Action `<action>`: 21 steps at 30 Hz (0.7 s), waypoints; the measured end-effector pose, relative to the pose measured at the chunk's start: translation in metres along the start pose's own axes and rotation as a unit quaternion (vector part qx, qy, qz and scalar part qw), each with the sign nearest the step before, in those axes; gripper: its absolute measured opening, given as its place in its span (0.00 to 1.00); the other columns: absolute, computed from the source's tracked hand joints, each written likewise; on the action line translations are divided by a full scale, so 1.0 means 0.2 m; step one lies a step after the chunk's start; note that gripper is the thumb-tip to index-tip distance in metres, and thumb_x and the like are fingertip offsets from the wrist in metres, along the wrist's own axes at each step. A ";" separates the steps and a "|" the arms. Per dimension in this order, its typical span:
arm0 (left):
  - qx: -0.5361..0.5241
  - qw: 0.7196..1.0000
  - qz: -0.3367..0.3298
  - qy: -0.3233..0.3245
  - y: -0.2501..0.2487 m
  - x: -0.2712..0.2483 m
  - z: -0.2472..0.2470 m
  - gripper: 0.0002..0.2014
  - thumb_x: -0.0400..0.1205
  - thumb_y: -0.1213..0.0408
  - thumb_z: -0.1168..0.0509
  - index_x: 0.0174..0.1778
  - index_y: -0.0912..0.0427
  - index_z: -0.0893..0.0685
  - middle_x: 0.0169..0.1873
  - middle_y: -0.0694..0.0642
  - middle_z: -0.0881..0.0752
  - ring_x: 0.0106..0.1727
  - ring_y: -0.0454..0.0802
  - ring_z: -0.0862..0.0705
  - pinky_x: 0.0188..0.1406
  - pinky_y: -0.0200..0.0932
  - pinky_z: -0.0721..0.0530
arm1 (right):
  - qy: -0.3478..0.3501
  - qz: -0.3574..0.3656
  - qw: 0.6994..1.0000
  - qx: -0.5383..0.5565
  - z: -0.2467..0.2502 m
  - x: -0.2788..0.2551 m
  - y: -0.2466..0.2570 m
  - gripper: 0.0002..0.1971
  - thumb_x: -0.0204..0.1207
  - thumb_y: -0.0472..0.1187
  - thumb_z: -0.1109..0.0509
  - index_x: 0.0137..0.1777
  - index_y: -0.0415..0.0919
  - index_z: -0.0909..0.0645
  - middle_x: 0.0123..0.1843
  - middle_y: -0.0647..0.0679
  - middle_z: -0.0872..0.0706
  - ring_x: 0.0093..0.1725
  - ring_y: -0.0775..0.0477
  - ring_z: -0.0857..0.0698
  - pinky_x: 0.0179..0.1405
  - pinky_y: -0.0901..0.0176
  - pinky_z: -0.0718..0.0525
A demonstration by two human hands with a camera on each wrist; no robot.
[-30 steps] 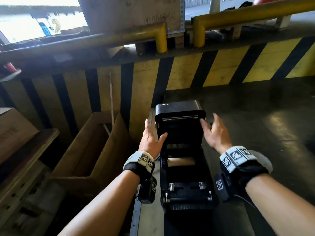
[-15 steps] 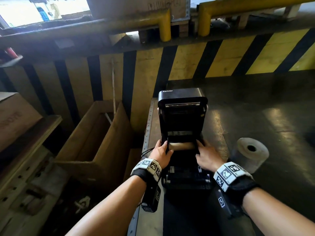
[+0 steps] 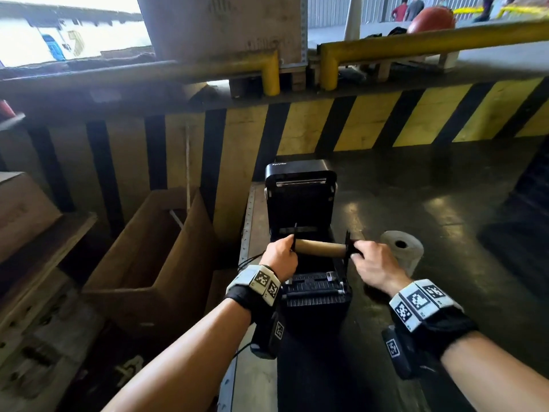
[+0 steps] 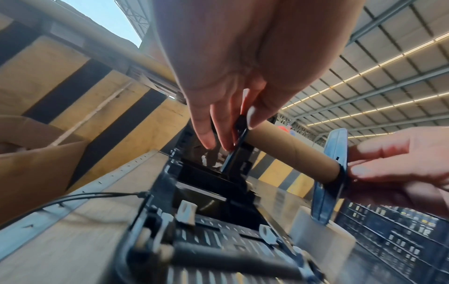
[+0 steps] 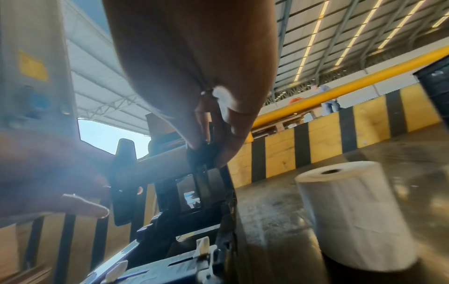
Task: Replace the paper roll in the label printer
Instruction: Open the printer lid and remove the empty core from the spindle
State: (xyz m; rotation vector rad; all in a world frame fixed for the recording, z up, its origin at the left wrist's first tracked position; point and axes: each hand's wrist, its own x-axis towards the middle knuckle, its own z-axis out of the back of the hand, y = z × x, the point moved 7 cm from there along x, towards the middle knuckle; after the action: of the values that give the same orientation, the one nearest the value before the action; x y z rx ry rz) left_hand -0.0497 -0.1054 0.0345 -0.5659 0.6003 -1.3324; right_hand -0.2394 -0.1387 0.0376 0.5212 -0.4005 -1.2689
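The empty brown core (image 3: 320,248) is held just above the open label printer (image 3: 300,197), pinched at its black end guides by the left hand (image 3: 280,258) and right hand (image 3: 372,263). The fresh paper roll (image 3: 402,251) is stood upright on the floor beside the printer's right edge.

I see the printer (image 3: 300,203) lid-up mid-table (image 3: 445,233); spent core (image 3: 320,248) held above its bay between left hand (image 3: 280,257) and right hand (image 3: 374,266). Paper roll (image 3: 402,251) stands right; open box (image 3: 154,248) left, off-table.

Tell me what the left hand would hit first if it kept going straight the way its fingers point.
Probably the printer's raised lid. The left hand, gripping the empty core's end holder, points forward at it; depth is hard to judge.
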 end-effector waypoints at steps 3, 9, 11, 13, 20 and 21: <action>0.014 0.999 -0.019 0.044 -0.07 -0.05 -0.09 0.16 0.80 0.72 0.46 0.63 0.62 0.22 0.49 0.64 0.16 0.45 0.62 0.15 0.33 0.41 0.21 | 0.023 -0.037 0.999 0.031 0.05 -0.12 -0.13 0.09 0.76 0.38 0.35 0.50 0.34 0.17 0.44 0.40 0.15 0.50 0.36 0.15 0.43 0.57 0.24; 0.011 0.991 -0.042 0.130 -0.16 -0.13 -0.33 0.09 0.80 0.67 0.38 0.53 0.64 0.19 0.33 0.53 0.21 0.28 0.45 0.24 0.26 0.36 0.25 | 0.034 -0.050 0.992 0.112 0.11 -0.25 -0.49 0.11 0.72 0.38 0.27 0.54 0.38 0.14 0.50 0.44 0.11 0.53 0.43 0.14 0.53 0.53 0.20; -0.034 0.986 -0.029 0.162 -0.17 -0.14 -0.42 0.10 0.80 0.67 0.36 0.53 0.67 0.18 0.35 0.57 0.20 0.31 0.49 0.23 0.34 0.43 0.22 | 0.055 -0.057 0.984 0.157 0.10 -0.27 -0.62 0.08 0.72 0.36 0.27 0.51 0.39 0.13 0.47 0.41 0.10 0.50 0.40 0.13 0.56 0.46 0.19; -0.110 0.977 -0.004 0.183 -0.19 -0.17 -0.50 0.10 0.80 0.68 0.35 0.55 0.67 0.18 0.38 0.58 0.19 0.38 0.51 0.21 0.40 0.47 0.20 | 0.066 -0.072 0.971 0.216 0.10 -0.28 -0.75 0.05 0.72 0.36 0.27 0.43 0.47 0.13 0.44 0.41 0.10 0.47 0.41 0.13 0.57 0.44 0.18; -0.272 0.942 0.099 0.169 -0.28 -0.25 -0.80 0.09 0.79 0.69 0.33 0.44 0.48 0.19 0.37 0.52 0.21 0.42 0.45 0.21 0.40 0.42 0.19 | 0.103 -0.114 0.883 0.444 0.13 -0.28 -1.04 0.10 0.77 0.33 0.34 0.46 0.48 0.14 0.41 0.50 0.10 0.36 0.60 0.12 0.40 0.69 0.13; -0.274 0.941 0.110 0.165 -0.27 -0.26 -0.84 0.08 0.79 0.69 0.33 0.45 0.48 0.19 0.38 0.53 0.21 0.42 0.47 0.21 0.40 0.42 0.19 | 0.110 -0.126 0.870 0.464 0.11 -0.27 -1.07 0.10 0.76 0.33 0.34 0.45 0.48 0.14 0.42 0.48 0.11 0.36 0.59 0.11 0.41 0.67 0.13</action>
State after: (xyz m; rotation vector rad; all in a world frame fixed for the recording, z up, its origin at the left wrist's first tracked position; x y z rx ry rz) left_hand -0.2098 -0.0671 -0.0461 -0.7028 1.2979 -1.0464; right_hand -0.4355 -0.1336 -0.0684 1.5649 -0.7683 -1.1891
